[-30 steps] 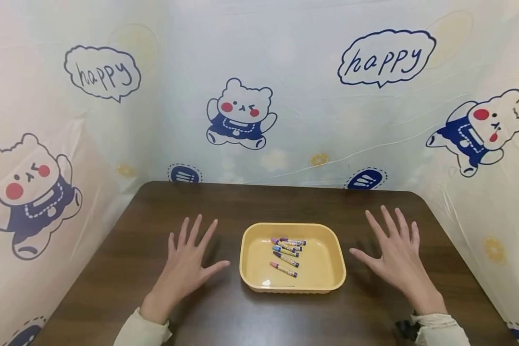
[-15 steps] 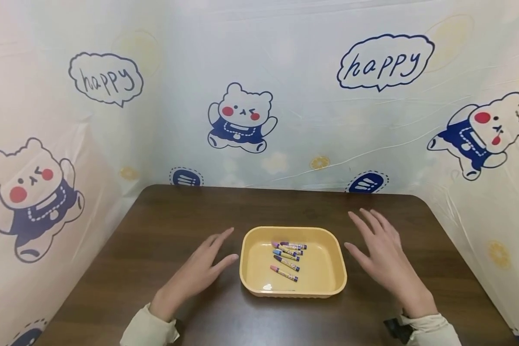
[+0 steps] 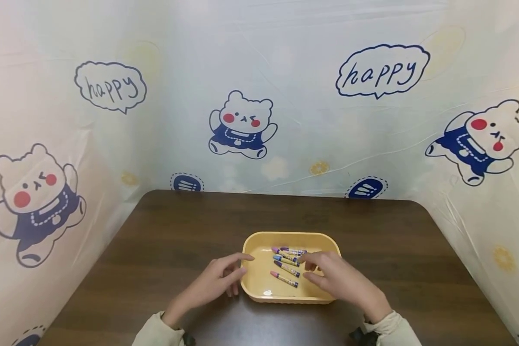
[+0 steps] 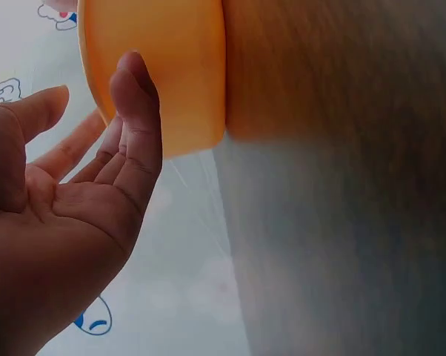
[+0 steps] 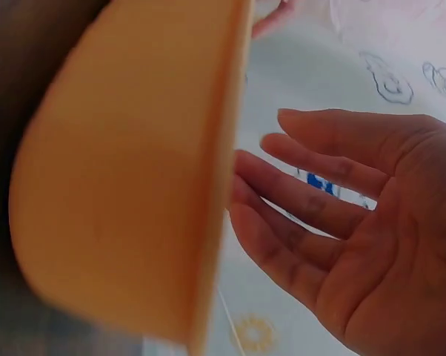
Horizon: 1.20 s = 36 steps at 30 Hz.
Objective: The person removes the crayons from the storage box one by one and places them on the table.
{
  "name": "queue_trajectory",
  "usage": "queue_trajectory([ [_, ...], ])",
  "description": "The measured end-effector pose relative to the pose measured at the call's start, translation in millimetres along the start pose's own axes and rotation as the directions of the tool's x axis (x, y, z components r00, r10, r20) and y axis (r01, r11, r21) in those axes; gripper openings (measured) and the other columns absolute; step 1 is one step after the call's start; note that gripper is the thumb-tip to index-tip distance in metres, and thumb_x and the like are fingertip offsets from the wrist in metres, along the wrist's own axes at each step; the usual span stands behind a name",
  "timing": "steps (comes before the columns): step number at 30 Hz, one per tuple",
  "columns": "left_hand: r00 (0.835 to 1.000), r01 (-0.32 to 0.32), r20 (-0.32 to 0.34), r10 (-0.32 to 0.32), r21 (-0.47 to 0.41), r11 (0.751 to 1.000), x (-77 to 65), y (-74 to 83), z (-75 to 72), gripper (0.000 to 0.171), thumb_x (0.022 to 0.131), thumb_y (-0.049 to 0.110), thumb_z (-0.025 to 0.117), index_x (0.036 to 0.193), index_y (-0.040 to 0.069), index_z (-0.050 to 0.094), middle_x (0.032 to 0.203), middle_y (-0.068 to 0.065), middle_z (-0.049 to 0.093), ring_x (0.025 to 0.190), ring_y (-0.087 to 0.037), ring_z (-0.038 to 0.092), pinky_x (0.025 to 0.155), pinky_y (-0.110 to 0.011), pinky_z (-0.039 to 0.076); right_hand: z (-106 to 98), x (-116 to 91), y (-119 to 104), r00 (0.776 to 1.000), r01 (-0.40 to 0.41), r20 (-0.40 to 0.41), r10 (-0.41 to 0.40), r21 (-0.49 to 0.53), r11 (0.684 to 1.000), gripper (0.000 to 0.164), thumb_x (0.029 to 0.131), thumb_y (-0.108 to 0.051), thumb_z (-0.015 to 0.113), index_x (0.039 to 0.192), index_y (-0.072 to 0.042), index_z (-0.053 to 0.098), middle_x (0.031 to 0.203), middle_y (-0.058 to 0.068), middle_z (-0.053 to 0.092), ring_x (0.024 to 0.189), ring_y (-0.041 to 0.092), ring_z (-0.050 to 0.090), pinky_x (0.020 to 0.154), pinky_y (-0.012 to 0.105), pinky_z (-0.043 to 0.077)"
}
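A yellow plastic tray (image 3: 260, 286) sits on the table holding several crayons. These include a salmon-tipped crayon (image 3: 285, 279) at the front, a dark-tipped crayon (image 3: 287, 269), a blue-tipped crayon (image 3: 286, 261) and purple-tipped ones at the back. My left hand (image 3: 212, 283) is at the tray's left side, its index finger reaching over the rim and its other fingers loosely bent by the outer wall. Over the tray's right half is my right hand (image 3: 341, 281), fingertips close to the crayons' right ends. In the right wrist view its fingers are parted from the thumb and hold nothing.
The brown wooden table (image 3: 177, 230) surrounds the tray. Behind it and on both sides hangs a pale printed curtain (image 3: 302, 120) with cartoon bears. Light sleeves (image 3: 393, 331) cover both forearms.
Both hands have come inward from the spread-out pose at either side. The left has reached the tray's rim, and the right has moved over the tray. The crayons lie as before.
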State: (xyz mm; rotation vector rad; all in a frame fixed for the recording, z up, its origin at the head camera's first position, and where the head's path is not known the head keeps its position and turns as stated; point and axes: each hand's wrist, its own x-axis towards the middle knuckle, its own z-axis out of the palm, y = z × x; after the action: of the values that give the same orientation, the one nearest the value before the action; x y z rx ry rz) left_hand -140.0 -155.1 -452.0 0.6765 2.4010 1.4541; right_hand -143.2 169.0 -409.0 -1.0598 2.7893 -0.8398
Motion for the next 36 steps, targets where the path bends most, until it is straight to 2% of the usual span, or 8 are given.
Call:
queue_trajectory([
  [6,0.999,0.044,0.017,-0.044,-0.027,0.999,-1.5,-5.4,3.1,0.027,0.104,0.021,0.056,0.127,0.01,0.063,0.066,-0.006,0.065,0.052,-0.021,0.062,0.05,-0.043,0.055,22.2,19.7,-5.7,0.993,0.078,0.085,-0.086,0.091,0.993,0.012,0.086,0.001,0.07,0.096,-0.005,0.073,0.081,-0.006,0.068,0.075,-0.001,0.058,0.069,0.022,0.052],
  [11,0.998,0.054,0.042,-0.051,-0.075,0.996,-0.3,-14.5,3.4,0.024,0.104,0.019,0.055,0.124,0.007,0.062,0.069,-0.014,0.067,0.052,-0.018,0.062,0.05,-0.043,0.055,44.1,32.7,-6.7,0.981,0.047,0.18,-0.073,0.146,0.988,0.01,0.085,0.0,0.073,0.091,-0.008,0.074,0.075,-0.01,0.064,0.068,-0.002,0.053,0.066,0.018,0.047],
  [16,0.998,0.046,0.06,-0.037,-0.159,0.986,1.4,-14.0,3.0,0.022,0.103,0.013,0.056,0.121,0.001,0.061,0.071,-0.022,0.066,0.049,-0.015,0.06,0.048,-0.043,0.055,57.5,38.7,-6.0,0.974,-0.015,0.226,-0.026,0.181,0.983,0.006,0.086,-0.006,0.076,0.087,-0.011,0.074,0.065,-0.014,0.055,0.062,-0.003,0.05,0.063,0.017,0.046],
  [20,0.997,0.061,0.057,-0.051,-0.195,0.979,1.9,-11.7,1.4,0.023,0.102,0.012,0.057,0.121,0.0,0.061,0.071,-0.021,0.066,0.049,-0.015,0.059,0.047,-0.041,0.054,59.3,41.9,-4.7,0.973,-0.048,0.23,0.011,0.154,0.987,0.006,0.084,-0.009,0.079,0.084,-0.013,0.075,0.064,-0.016,0.057,0.061,-0.004,0.051,0.062,0.017,0.046],
  [23,0.997,0.063,0.052,-0.053,-0.216,0.974,1.3,-9.8,0.4,0.023,0.102,0.011,0.057,0.122,0.0,0.06,0.071,-0.021,0.067,0.049,-0.017,0.06,0.047,-0.042,0.055,57.8,43.6,-4.9,0.974,-0.031,0.227,0.004,0.113,0.993,0.01,0.081,-0.008,0.081,0.079,-0.014,0.074,0.063,-0.016,0.056,0.06,-0.004,0.05,0.06,0.017,0.045],
  [29,0.997,0.066,0.048,-0.056,-0.24,0.969,1.4,-8.4,-1.7,0.024,0.102,0.01,0.057,0.124,0.001,0.06,0.073,-0.023,0.067,0.05,-0.019,0.061,0.048,-0.045,0.055,53.3,45.2,-7.1,0.974,-0.03,0.225,0.023,0.028,0.999,0.022,0.076,-0.008,0.082,0.068,-0.019,0.065,0.063,-0.016,0.049,0.059,-0.003,0.044,0.055,0.019,0.04],
  [36,0.997,0.075,0.047,-0.067,-0.208,0.975,1.9,-8.6,-2.1,0.023,0.101,0.01,0.058,0.122,0.001,0.062,0.072,-0.022,0.066,0.051,-0.018,0.061,0.049,-0.044,0.055,53.5,42.8,-3.7,0.984,-0.073,0.164,0.072,-0.002,0.997,0.027,0.085,-0.009,0.072,0.064,-0.021,0.06,0.058,-0.017,0.045,0.054,-0.001,0.04,0.052,0.021,0.035],
])
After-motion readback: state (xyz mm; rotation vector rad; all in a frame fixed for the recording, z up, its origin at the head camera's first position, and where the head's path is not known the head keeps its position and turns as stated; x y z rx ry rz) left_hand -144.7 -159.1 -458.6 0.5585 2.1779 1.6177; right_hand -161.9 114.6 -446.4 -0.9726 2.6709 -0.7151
